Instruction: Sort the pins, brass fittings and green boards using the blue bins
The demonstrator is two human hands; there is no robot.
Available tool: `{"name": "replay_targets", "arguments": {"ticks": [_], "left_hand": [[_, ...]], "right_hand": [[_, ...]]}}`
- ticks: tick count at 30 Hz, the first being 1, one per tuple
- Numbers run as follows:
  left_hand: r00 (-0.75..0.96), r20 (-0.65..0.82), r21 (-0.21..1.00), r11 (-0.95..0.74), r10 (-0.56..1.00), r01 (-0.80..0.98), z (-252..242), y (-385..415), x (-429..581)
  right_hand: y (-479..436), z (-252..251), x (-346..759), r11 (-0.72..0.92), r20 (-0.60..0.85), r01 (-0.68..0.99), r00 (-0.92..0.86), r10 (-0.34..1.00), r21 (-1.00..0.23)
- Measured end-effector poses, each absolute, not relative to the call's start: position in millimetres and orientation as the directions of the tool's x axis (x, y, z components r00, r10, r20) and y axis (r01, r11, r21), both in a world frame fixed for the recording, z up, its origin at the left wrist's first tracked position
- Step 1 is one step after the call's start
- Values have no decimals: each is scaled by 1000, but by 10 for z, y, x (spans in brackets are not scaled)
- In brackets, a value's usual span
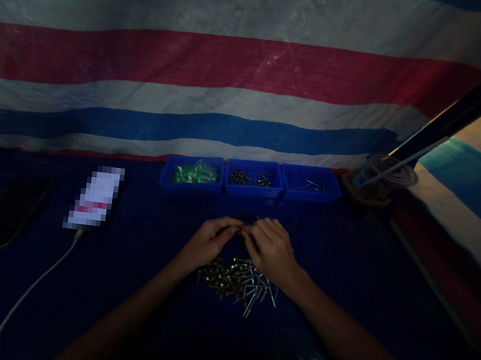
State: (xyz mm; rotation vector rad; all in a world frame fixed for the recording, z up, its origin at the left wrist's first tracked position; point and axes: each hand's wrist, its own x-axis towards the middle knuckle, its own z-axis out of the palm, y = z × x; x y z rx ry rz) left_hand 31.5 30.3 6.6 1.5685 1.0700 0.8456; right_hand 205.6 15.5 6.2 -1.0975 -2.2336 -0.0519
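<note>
My left hand (209,240) and my right hand (271,247) meet over the blue tabletop, fingertips pinched together. A tiny dark piece shows between them, too small and dim to name. Just below, a heap of small brass-coloured fittings (223,278) lies partly under the hands' edges. Thin silver pins (256,287) are piled against its right side, beneath my right hand.
Three blue trays stand in a row behind: one with green plastic bags (197,173), one with brass pieces (249,179), one with a few pins (312,185). A white-cabled phone (95,197) and a dark phone (3,215) lie left. A clear cup (381,177) stands back right.
</note>
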Motion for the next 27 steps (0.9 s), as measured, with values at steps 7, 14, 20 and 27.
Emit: {"name": "replay_targets", "arguments": {"ticks": [7,14,20,27], "left_hand": [[380,16,963,-116,925,242,49,313,261],[344,17,979,-85,939,185,72,287,303],[268,49,998,-60,962,33,44,262,331],[297,119,991,-132,947,24,34,260,344]], "right_hand": [[155,56,2028,662,551,715,-467,692,-225],[157,54,2008,668,583,716,-460,670,-202],[168,63,1983,683,599,653,-416,684,-327],[155,74,1970,480,423,412,-225,877,-775]]}}
